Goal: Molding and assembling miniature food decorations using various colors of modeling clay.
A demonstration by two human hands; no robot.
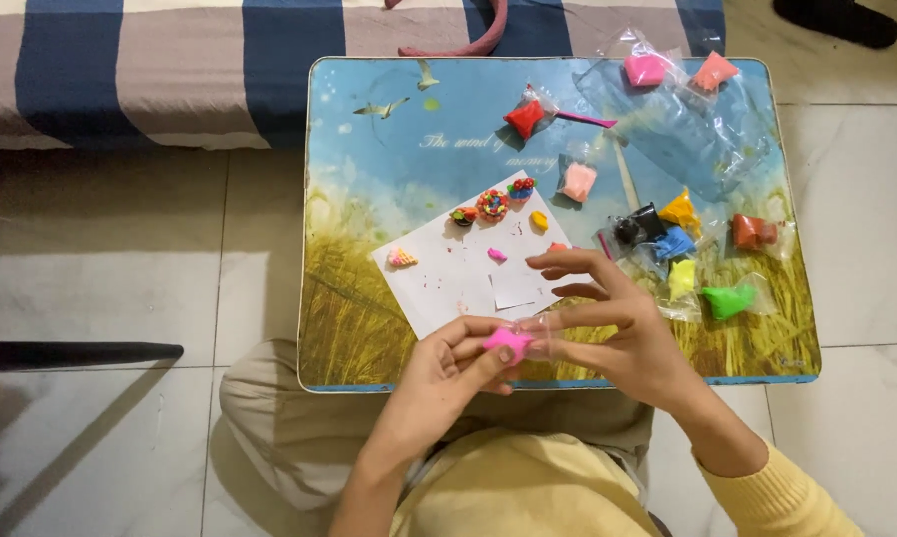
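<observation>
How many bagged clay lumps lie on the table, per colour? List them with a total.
Pink: 2
Salmon: 1
Red: 1
Black: 1
Amber: 1
Blue: 1
Brown: 1
Yellow: 1
Green: 1
Total: 10

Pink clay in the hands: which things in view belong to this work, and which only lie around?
In use:
- pink clay lump, pinched by the left hand
- its clear wrapper, held by the right hand
- white paper sheet with small clay figures

Lying about:
- bagged clay: red, green, yellow, blue
- striped bedding
</observation>
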